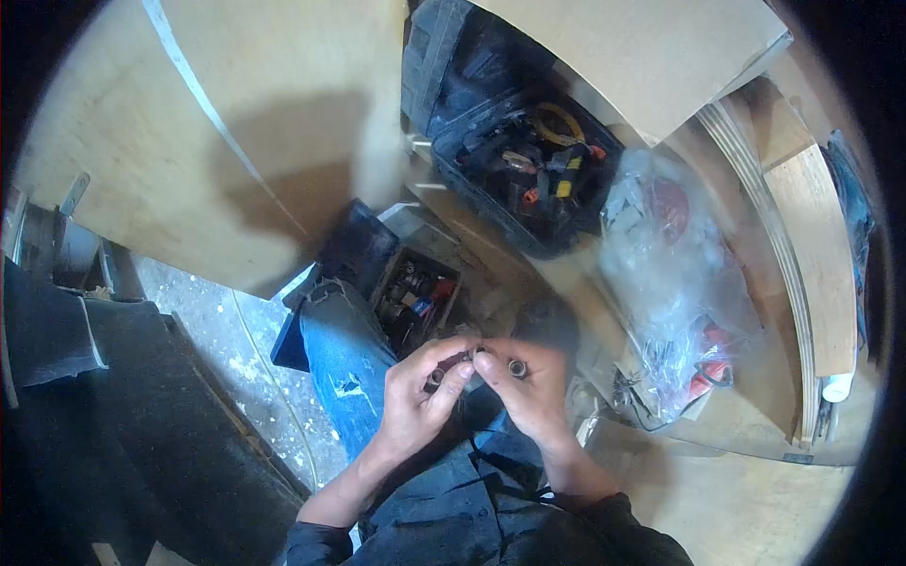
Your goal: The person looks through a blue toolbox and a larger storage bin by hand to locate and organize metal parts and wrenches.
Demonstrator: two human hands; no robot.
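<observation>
My left hand (422,379) and my right hand (525,385) meet over my lap, their thumbs and fingertips nearly together. A small metal socket (435,377), round with a dark hollow end, pokes out between the curled fingers and thumb of the left. Another metal socket (517,368) shows its open end in the right hand, beside the thumb. A small dark piece (479,352) lies between the two sets of fingertips, mostly covered by them. Just beyond the hands is an open toolbox (457,283) with several small tools and parts inside.
A large black tool case (528,236) lies open farther off, with yellow and orange items in it. Clear plastic bags (661,274) fill the right side, near a curved plywood edge (788,236). Pale boards (189,141) rise at upper left; dark panels (160,396) lie below them.
</observation>
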